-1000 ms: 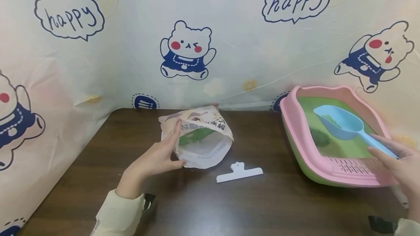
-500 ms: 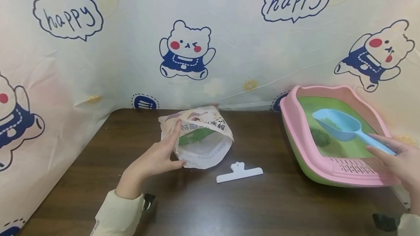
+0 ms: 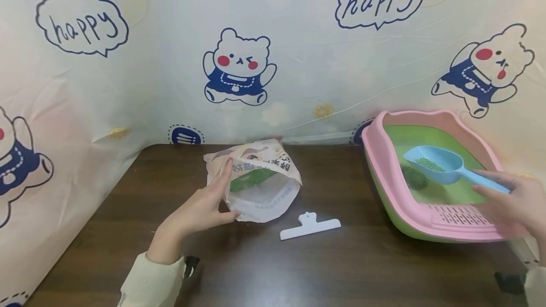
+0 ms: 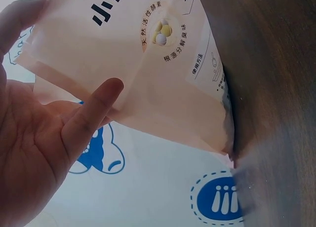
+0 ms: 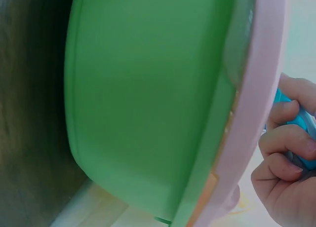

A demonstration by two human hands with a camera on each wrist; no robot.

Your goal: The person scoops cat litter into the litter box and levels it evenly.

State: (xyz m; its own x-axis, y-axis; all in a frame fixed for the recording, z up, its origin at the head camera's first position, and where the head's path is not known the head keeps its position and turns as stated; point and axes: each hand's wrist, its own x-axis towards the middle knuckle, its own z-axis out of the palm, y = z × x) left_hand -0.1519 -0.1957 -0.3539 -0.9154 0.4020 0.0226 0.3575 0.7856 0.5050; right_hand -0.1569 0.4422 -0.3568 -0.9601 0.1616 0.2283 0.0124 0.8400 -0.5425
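In the head view my left hand [image 3: 198,210] holds a printed bag [image 3: 264,210] by its left side, fingers and thumb spread around its gaping mouth. Green granules [image 3: 251,180] show inside; the left wrist view shows the bag's printed face [image 4: 128,64] against the fingers. At the right, my right hand [image 3: 514,198] grips the handle of a light blue scoop [image 3: 448,165], which carries some green granules over a litter box with a pink rim [image 3: 394,193]. In the right wrist view, curled fingers [image 5: 284,143] wrap the handle, beside the box's green wall [image 5: 148,98].
A white sealing clip [image 3: 310,225] lies on the dark wooden table [image 3: 239,269] between bag and box. A small pile of green granules [image 3: 414,177] lies inside the litter box. Behind the table hangs a printed cloth [image 3: 298,60].
The scoop in my right hand has shifted slightly left and down over the litter box, its granules still in it. My left hand and the bag stay nearly still.
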